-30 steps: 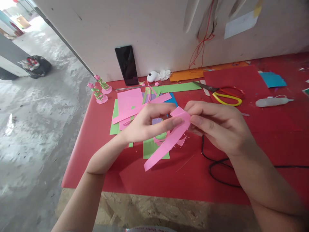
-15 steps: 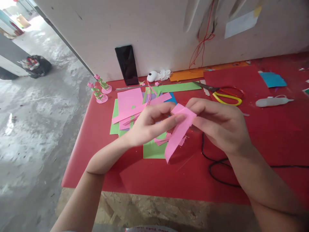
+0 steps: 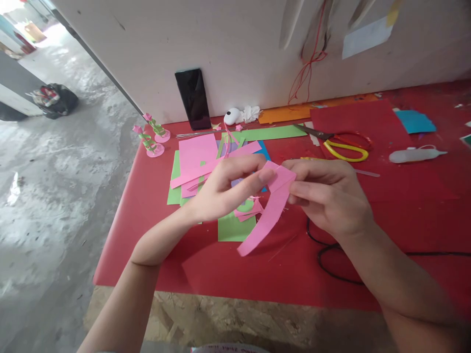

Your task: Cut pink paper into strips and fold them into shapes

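Observation:
Between my two hands is a pink paper strip point(image 3: 270, 213), folded over at its top with a long tail hanging down to the left. The thumb and fingers of my left hand point(image 3: 235, 184) pinch its upper left edge. On the other side, my right hand point(image 3: 329, 193) grips the folded right corner, its fingertips partly hidden behind the paper. Underneath lie a green paper sheet point(image 3: 231, 230) and small pink cut scraps point(image 3: 246, 213). A pink sheet point(image 3: 198, 152) and another pink strip point(image 3: 187, 177) rest on the pile beyond my left hand.
Scissors point(image 3: 346, 151) with yellow and red handles lie beyond my right hand, near a glue bottle point(image 3: 415, 155). A phone point(image 3: 194, 98) leans on the wall. Two small paper flowers point(image 3: 154, 149) stand at the left edge of the red table point(image 3: 154, 255). A black cable point(image 3: 324, 262) curls at right.
The strip's loose tail has swung to the left and now hangs lower. My left thumb has shifted up and left on the fold, and my right hand has moved slightly left and down.

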The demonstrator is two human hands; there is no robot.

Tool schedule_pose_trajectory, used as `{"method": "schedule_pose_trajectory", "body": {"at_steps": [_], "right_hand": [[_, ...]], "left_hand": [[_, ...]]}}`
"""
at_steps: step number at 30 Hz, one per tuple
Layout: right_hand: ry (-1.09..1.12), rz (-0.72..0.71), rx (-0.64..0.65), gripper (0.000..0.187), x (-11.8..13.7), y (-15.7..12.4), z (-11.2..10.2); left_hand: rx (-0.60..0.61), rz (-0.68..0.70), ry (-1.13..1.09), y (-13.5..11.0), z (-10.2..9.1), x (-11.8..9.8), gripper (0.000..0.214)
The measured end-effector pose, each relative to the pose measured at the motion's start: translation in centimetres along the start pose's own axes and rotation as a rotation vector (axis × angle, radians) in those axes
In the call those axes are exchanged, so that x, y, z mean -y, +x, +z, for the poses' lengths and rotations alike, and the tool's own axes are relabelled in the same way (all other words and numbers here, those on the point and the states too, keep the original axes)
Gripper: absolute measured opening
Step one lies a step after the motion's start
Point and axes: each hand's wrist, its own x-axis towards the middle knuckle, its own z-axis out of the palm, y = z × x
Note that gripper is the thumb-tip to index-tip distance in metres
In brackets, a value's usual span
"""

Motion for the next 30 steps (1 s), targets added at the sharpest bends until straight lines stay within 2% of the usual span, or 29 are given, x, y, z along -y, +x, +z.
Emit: {"method": "schedule_pose_trajectory", "body": {"at_steps": [4,7,10,14,19,22,30], "right_hand": [[0.032,0.129,0.079,0.026,-0.3,0.2,-0.1],[-0.024,0.095,0.109,0.03,-0.6,0.2,0.0],[-0.072,0.073,0.068,0.04,-0.5,0.1,0.3],[-0.139,0.071,-0.013,0.04,0.1,0.1,0.9],[-0.168,0.017,-0.047,0.039,0.4,0.2,1.4],[-0.141,-0.014,-0.07,0.039,0.4,0.2,1.4],[-0.116,0.008,-0.094,0.032,0.4,0.0,1.4]], "left_hand": [[-0.036,0.035,0.029,0.1,-0.2,0.4,0.042],[-0.025,0.039,0.041,0.3,-0.2,0.4,0.044],[0.022,0.046,0.037,0.3,-0.2,0.3,0.042],[0.067,0.061,-0.014,0.1,-0.2,0.4,0.035],[0.114,-0.06,-0.097,-0.1,0.0,0.4,0.036],[0.086,-0.108,-0.169,-0.1,0.4,0.6,0.037],[0.009,-0.102,-0.248,-0.4,1.0,1.3,0.035]]}}
